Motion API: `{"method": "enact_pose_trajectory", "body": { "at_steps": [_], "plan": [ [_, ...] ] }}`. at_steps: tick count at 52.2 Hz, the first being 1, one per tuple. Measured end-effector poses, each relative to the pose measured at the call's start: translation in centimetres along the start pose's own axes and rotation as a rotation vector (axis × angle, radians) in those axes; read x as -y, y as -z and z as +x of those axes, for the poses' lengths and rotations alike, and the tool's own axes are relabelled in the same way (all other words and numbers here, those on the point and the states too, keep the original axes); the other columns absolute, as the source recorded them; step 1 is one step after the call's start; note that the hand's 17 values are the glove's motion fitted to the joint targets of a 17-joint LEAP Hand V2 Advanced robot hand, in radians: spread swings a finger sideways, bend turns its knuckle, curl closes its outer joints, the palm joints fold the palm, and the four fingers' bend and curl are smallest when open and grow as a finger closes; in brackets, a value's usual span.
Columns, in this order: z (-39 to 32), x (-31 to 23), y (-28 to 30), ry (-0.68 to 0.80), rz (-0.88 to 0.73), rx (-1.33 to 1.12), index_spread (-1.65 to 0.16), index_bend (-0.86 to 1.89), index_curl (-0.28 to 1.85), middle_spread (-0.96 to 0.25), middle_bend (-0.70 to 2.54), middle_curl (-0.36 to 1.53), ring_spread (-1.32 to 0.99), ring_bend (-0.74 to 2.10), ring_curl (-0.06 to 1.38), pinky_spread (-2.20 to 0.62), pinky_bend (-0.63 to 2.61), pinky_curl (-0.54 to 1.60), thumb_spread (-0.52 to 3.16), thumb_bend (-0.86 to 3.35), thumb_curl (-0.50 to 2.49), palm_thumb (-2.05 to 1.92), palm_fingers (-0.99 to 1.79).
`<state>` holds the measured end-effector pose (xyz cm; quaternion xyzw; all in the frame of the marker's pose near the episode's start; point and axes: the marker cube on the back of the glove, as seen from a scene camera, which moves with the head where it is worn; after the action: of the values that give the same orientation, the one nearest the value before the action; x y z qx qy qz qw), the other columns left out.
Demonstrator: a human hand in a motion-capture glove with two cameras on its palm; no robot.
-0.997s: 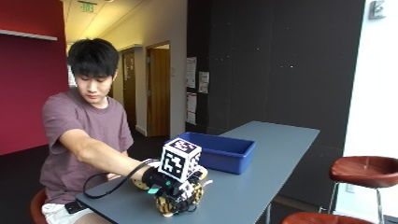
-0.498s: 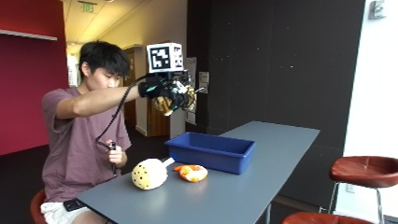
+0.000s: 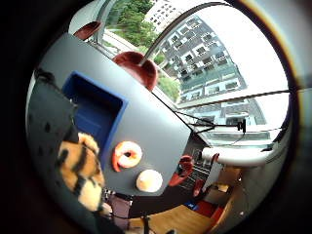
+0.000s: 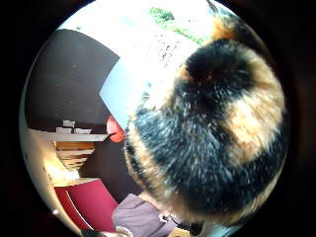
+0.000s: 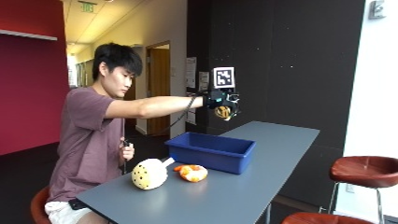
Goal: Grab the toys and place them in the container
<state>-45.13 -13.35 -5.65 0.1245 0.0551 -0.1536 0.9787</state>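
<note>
Orange and black fur, a stripy toy (image 5: 223,112), is held in the person's gloved right hand (image 5: 219,99), high up over the blue container (image 5: 211,151). The box looks empty so far, and two more toys, a spotted yellow one (image 5: 148,174) and an orange one (image 5: 191,173), wait on the grey table (image 5: 261,182) beside it. I can't see how the fingers wrap the toy, because it hides them.

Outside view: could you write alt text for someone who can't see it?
A seated person's gloved right hand holds a striped plush toy in the air above a blue container on a grey table. A spotted cream toy and an orange toy lie beside the container.
</note>
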Motion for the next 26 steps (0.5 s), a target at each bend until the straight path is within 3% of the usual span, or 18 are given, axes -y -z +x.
{"method": "enact_pose_trajectory", "body": {
  "at_steps": [5, 8, 9, 10, 11, 12, 15, 16, 19, 24, 26],
  "plan": [
    [-2.0, 2.2, -3.0, 0.071, -0.092, -0.054, -0.19, 1.04, 0.84, -0.19, 1.10, 0.81, -0.38, 1.19, 0.63, -0.36, 0.82, 0.45, 0.37, 0.17, 0.93, 0.62, 1.00],
    [-2.6, 2.8, -5.0, 0.051, -0.249, -0.091, -0.20, 0.92, 0.84, -0.21, 1.02, 0.79, -0.38, 1.15, 0.63, -0.35, 0.89, 0.48, 0.43, 0.12, 0.92, 0.57, 0.75],
    [-2.8, 2.8, -5.7, 0.032, -0.323, -0.100, -0.20, 0.68, 0.79, -0.22, 0.88, 0.75, -0.37, 1.17, 0.64, -0.33, 0.93, 0.49, 0.58, 0.09, 0.89, 0.50, 0.33],
    [-3.0, 2.9, -6.4, 0.011, -0.402, -0.107, -0.20, 0.70, 0.85, -0.22, 0.90, 0.77, -0.36, 1.22, 0.68, -0.34, 0.98, 0.54, 0.59, 0.09, 0.89, 0.51, 0.38],
    [-3.2, 2.9, -7.0, -0.008, -0.470, -0.112, -0.19, 0.42, 0.76, -0.21, 0.75, 0.71, -0.34, 1.11, 0.64, -0.29, 1.05, 0.54, 0.72, 0.01, 0.84, 0.36, -0.15],
    [-3.3, 2.9, -7.4, -0.023, -0.516, -0.115, -0.17, 0.29, 0.75, -0.17, 0.64, 0.69, -0.30, 1.04, 0.64, -0.24, 1.14, 0.59, 0.78, -0.04, 0.80, 0.28, -0.45],
    [-3.6, 2.9, -7.7, -0.027, -0.539, -0.096, -0.17, 0.07, 0.59, -0.11, 0.44, 0.60, -0.22, 0.82, 0.55, -0.16, 1.17, 0.53, 0.90, -0.06, 0.73, 0.19, -0.52],
    [-3.6, 2.8, -7.6, -0.018, -0.531, -0.081, -0.17, 0.04, 0.54, -0.11, 0.42, 0.58, -0.22, 0.80, 0.53, -0.15, 1.15, 0.51, 0.94, -0.05, 0.72, 0.18, -0.42],
    [-3.7, 2.8, -6.8, -0.027, -0.506, -0.044, -0.16, -0.01, 0.41, -0.06, 0.27, 0.52, -0.16, 0.64, 0.45, -0.09, 1.15, 0.49, 1.01, -0.05, 0.66, 0.11, -0.46],
    [-3.7, 3.0, -4.5, -0.252, -0.474, 0.055, -0.14, -0.01, 0.32, -0.02, 0.16, 0.47, -0.11, 0.54, 0.40, -0.04, 1.10, 0.46, 1.09, -0.05, 0.59, 0.04, -0.41],
    [-2.5, 1.8, -3.4, -0.145, -0.466, 0.043, -0.14, -0.01, 0.30, -0.01, 0.15, 0.45, -0.09, 0.52, 0.39, -0.02, 1.07, 0.45, 1.11, -0.04, 0.56, 0.02, -0.40]
  ]
}}
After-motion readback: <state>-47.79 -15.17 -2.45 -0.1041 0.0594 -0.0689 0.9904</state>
